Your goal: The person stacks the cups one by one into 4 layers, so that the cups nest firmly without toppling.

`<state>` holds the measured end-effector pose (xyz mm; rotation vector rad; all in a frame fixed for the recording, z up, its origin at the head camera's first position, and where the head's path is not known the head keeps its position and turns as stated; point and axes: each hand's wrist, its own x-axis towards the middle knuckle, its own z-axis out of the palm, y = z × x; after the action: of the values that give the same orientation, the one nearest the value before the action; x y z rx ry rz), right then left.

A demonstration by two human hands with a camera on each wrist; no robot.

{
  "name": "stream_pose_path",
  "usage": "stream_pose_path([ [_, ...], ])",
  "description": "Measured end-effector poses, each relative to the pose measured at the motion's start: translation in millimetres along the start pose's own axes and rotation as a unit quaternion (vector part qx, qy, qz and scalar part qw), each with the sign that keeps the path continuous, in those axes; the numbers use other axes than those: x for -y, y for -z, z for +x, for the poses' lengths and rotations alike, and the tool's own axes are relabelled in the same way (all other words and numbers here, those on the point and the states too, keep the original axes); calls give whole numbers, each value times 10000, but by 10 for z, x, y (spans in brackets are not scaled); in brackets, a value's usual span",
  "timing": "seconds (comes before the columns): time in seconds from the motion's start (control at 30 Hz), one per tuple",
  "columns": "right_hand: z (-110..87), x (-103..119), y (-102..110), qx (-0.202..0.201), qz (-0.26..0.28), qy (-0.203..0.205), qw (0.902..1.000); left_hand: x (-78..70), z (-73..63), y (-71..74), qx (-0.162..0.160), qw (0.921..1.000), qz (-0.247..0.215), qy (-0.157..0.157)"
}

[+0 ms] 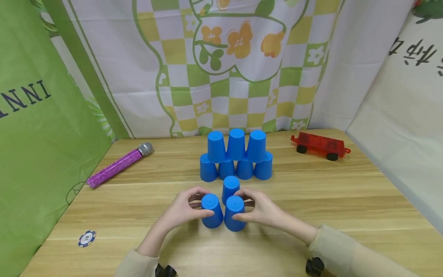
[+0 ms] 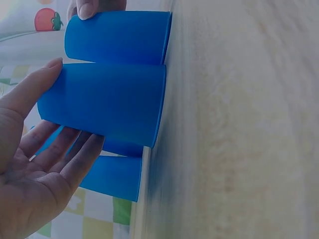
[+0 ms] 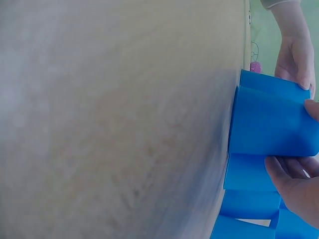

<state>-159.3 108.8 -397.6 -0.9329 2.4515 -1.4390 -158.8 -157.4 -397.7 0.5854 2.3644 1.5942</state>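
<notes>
Two upside-down blue cups stand side by side near the front of the table. My left hand (image 1: 185, 207) grips the left cup (image 1: 212, 213), thumb on the near side and fingers round its outer side, as the left wrist view also shows. The right cup (image 1: 235, 217) is in my right hand (image 1: 261, 209), held between thumb and fingers. Just behind these two stands a third blue cup (image 1: 230, 187), partly hidden by the right cup and my right fingers. Farther back, a row of three blue cups (image 1: 237, 144) rests on a lower row of several cups (image 1: 208, 169).
On the left lies a purple glitter microphone (image 1: 119, 166), with a poker chip (image 1: 87, 239) nearer the front. A red toy wagon (image 1: 320, 146) sits at the back right of the wooden table (image 1: 328, 200). Patterned cloths (image 1: 238, 88) hang round the table.
</notes>
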Motion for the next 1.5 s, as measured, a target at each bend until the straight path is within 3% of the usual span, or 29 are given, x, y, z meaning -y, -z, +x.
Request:
stream_pose_path([
  [0.33, -25, 46, 162, -176, -61, 208, 9996, -24, 5, 9, -125, 9998, 136, -25],
  [0.63, -70, 86, 398, -390, -394, 110, 9984, -187, 26, 99, -364, 9985, 406, -63],
  [1.13, -77, 276, 975, -914, -1169, -237, 9886, -604, 134, 453, -642, 9930, 959, -251],
  [1.5, 47, 615, 1480, -1339, -1531, -504, 9778, -1007, 326, 769, -879, 9822, 1635, -285],
])
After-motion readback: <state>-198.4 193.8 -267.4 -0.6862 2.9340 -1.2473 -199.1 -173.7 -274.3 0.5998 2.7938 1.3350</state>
